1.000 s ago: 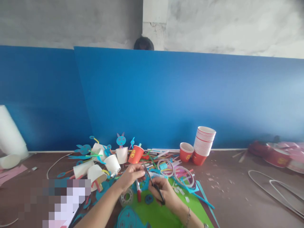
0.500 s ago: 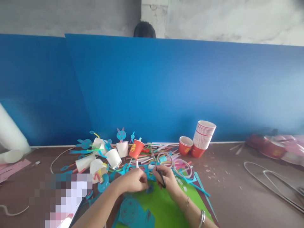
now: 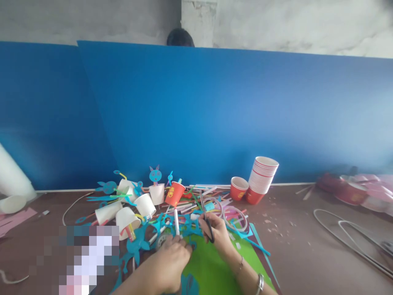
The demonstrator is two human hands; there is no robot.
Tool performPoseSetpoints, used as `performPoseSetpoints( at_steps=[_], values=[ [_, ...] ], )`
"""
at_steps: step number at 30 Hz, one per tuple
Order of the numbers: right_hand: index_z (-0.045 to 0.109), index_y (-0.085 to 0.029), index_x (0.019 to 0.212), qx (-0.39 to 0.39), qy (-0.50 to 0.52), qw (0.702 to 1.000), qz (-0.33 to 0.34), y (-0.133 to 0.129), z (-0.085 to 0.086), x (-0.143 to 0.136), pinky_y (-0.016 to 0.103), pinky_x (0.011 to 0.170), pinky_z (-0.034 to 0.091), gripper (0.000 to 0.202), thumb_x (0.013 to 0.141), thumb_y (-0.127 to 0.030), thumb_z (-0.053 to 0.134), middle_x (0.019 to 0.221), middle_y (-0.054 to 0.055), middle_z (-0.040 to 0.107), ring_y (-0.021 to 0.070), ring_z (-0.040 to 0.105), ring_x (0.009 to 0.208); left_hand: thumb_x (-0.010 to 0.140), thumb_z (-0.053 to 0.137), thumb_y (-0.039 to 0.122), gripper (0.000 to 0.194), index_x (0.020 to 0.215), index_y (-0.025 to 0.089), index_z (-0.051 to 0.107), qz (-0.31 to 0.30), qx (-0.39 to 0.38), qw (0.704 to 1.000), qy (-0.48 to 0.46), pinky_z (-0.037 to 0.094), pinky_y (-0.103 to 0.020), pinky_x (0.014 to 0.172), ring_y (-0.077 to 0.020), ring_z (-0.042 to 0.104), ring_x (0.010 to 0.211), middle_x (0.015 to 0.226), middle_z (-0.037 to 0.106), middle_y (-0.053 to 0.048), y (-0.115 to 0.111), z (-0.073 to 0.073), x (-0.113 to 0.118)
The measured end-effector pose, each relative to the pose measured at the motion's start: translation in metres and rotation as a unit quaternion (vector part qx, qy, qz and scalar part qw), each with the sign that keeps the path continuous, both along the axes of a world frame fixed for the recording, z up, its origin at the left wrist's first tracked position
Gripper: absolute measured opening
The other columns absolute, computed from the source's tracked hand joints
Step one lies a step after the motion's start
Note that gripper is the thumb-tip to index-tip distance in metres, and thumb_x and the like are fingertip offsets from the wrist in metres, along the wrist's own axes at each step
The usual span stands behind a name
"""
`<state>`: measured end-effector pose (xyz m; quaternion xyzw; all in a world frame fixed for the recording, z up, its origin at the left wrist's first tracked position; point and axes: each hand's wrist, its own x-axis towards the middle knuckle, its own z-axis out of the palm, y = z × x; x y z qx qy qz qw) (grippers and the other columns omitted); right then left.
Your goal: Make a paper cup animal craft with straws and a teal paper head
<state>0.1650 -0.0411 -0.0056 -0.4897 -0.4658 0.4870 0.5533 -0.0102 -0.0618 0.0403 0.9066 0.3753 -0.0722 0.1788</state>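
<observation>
My right hand point(image 3: 216, 233) is closed around black-handled scissors point(image 3: 206, 217), their blades pointing up and away from me. My left hand point(image 3: 173, 258) is back-up and low over the green sheet point(image 3: 215, 262), its fingers curled together; whatever they grip is hidden. A small blue paper cutout point(image 3: 193, 245) lies by its fingertips. Just behind that hand is a tape roll point(image 3: 161, 241), with a white pen point(image 3: 176, 223) beside it. Part of a blue paper with a drawn figure point(image 3: 189, 283) shows beneath my left wrist.
White paper cups point(image 3: 145, 205) with blue paper animals stand and lie at left, near a red cup point(image 3: 175, 194). Coloured straws point(image 3: 187, 207) spread behind my hands. A cup stack point(image 3: 262, 180) stands right. A blue partition point(image 3: 196, 114) closes the back; a head shows above it.
My left hand has moved toward me and turned back-up, uncovering the tape roll and more of the pen. My right hand keeps the scissors at nearly the same spot.
</observation>
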Motion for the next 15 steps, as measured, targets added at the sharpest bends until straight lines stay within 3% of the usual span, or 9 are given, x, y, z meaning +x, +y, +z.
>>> performPoseSetpoints(
  at_steps=[4, 7, 10, 13, 15],
  values=[
    [0.06, -0.016, 0.067, -0.004, 0.001, 1.0, -0.001, 0.0, -0.003, 0.0, 0.018, 0.031, 0.028, 0.04, 0.059, -0.049, 0.081, 0.038, -0.008, 0.047, 0.0059, 0.037, 0.03, 0.057, 0.067, 0.008, 0.031, 0.086, 0.016, 0.072, 0.014, -0.043, 0.998, 0.053, 0.044, -0.039, 0.088, -0.0345, 0.061, 0.098, 0.094, 0.071, -0.016, -0.001, 0.002, -0.001],
    [0.061, -0.016, 0.071, 0.001, 0.0, 1.0, 0.008, 0.001, -0.005, 0.0, 0.018, 0.032, 0.028, 0.04, 0.06, -0.05, 0.08, 0.038, -0.008, 0.047, 0.006, 0.037, 0.03, 0.055, 0.07, 0.013, 0.017, 0.07, 0.02, 0.068, 0.059, -0.092, 0.994, 0.018, 0.045, -0.031, 0.072, -0.0297, 0.062, 0.089, 0.084, 0.07, -0.008, 0.009, 0.008, -0.007],
    [0.061, -0.016, 0.075, 0.0, -0.003, 1.0, 0.025, 0.001, -0.005, -0.001, 0.018, 0.035, 0.03, 0.042, 0.063, -0.053, 0.076, 0.039, -0.007, 0.048, 0.0069, 0.039, 0.033, 0.061, 0.065, 0.019, 0.011, 0.072, 0.021, 0.065, 0.131, -0.126, 0.977, -0.11, 0.039, -0.025, 0.06, -0.0218, 0.06, 0.074, 0.073, 0.066, -0.001, 0.025, 0.011, -0.013],
    [0.062, -0.016, 0.08, -0.007, -0.007, 0.999, 0.043, -0.002, -0.002, -0.001, 0.018, 0.037, 0.029, 0.041, 0.069, -0.055, 0.072, 0.044, -0.007, 0.049, 0.0074, 0.041, 0.037, 0.068, 0.06, 0.024, 0.013, 0.079, 0.019, 0.061, 0.21, -0.141, 0.927, -0.276, 0.037, -0.024, 0.059, -0.0179, 0.056, 0.068, 0.068, 0.06, 0.002, 0.041, 0.009, -0.015],
    [0.063, -0.017, 0.086, -0.009, -0.004, 0.998, 0.055, -0.005, 0.001, -0.002, 0.018, 0.038, 0.026, 0.041, 0.07, -0.053, 0.071, 0.048, -0.007, 0.05, 0.0066, 0.038, 0.039, 0.068, 0.06, 0.026, 0.013, 0.077, 0.017, 0.061, 0.216, -0.157, 0.9, -0.344, 0.039, -0.025, 0.062, -0.0178, 0.056, 0.07, 0.07, 0.061, 0.002, 0.048, 0.006, -0.016]
  ],
)
